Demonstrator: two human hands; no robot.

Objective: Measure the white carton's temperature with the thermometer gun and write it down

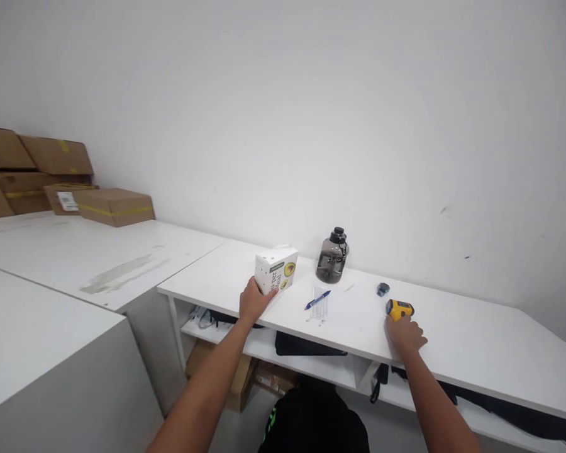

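Note:
My left hand (255, 301) grips the lower left of a white carton (276, 270) printed with avocado halves, which stands near the front of the white table (245, 255). My right hand (406, 333) is closed around the lower part of a yellow handheld scanner (400, 308) with a dark front end; the grip itself is hidden by the fingers. Between the hands, a blue pen (317, 300) lies across a printed sheet of paper (321, 309). A small dark blue object (382, 289), too small to name, lies just behind the scanner.
A large grey translucent water jug (332, 257) with a black cap stands by the wall. Cardboard boxes (116, 206) are stacked on the adjoining table at left. Below the tabletop, a shelf (306, 365) holds a black flat item and cables, with more cartons (238, 384) underneath.

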